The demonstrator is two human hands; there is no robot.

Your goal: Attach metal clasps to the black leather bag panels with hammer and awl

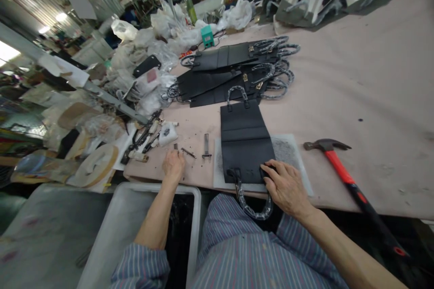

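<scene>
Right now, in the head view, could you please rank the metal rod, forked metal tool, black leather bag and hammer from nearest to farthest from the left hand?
1. Metal rod, just right of the left hand.
2. Forked metal tool, further right.
3. Black leather bag, beyond it.
4. Claw hammer, far right.

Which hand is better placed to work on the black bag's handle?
Probably the right hand: it rests on the black leather bag beside the handle; the left hand sits by small metal pieces.
</scene>
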